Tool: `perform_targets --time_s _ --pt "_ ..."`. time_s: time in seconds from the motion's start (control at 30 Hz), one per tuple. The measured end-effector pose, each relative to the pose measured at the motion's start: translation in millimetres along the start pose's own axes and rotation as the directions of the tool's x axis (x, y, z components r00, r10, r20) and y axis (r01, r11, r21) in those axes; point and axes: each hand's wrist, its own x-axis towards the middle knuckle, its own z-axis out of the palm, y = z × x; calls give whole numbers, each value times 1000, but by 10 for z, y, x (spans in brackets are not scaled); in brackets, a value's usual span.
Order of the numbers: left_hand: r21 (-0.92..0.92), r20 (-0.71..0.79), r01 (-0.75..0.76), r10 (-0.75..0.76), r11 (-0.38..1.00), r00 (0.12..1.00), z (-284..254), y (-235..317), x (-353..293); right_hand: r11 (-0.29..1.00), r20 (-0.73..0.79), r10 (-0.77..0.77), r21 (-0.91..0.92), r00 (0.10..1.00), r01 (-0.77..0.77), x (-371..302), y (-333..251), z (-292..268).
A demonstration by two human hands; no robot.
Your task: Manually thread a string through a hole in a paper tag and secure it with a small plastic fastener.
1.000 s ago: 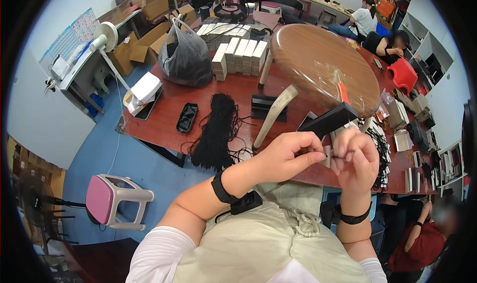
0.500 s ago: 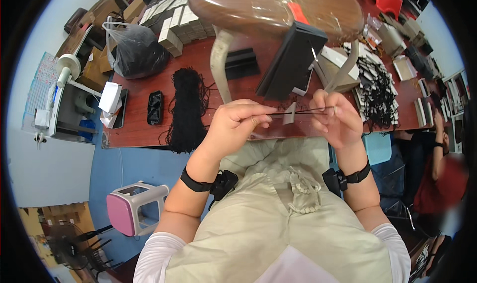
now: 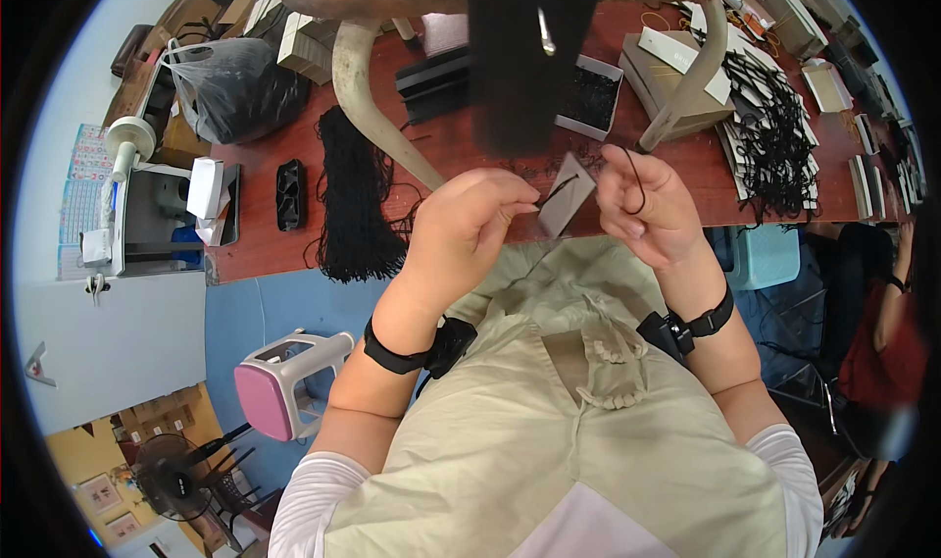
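Observation:
My left hand (image 3: 475, 220) is closed in a pinch on a short black cord (image 3: 558, 194). The cord passes to a flat grey-beige card tag (image 3: 567, 203), which hangs tilted between my hands. My right hand (image 3: 649, 210), thumb and fingers pressed together, holds a black cord whose thin loop (image 3: 639, 180) stands out over the fingers. Whether both cord pieces are one length cannot be made out. Just beyond the tag stands a tall black block (image 3: 524, 77) with a small metal hook (image 3: 545, 33) on its face.
A bundle of black cords (image 3: 355, 200) lies on the red-brown table (image 3: 260, 249), beside a black tray (image 3: 291, 195). An open box (image 3: 591, 97) sits behind the tag. Corded tags (image 3: 769, 146) pile up at right. Curved stool legs (image 3: 365, 87) frame the block. Another person (image 3: 882, 347) sits far right.
The cord stretched between my hands has gone slack and looped at the right hand. The tag now shows its broad face. My view has shifted, and the block appears higher and more upright.

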Motion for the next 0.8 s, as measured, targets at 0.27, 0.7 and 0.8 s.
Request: perform_targets --time_s 0.27,0.7,0.8 --pt "24 -5 -152 152 988 988 69 53 110 722 -157 82 -671 984 -167 178 -83 457" --pt "-454 113 314 -296 834 949 384 -128 -66 851 -157 11 -517 987 -92 193 -62 402" --pt "-224 176 233 -196 946 965 309 -89 -57 -119 311 -162 -948 936 294 174 -333 552"
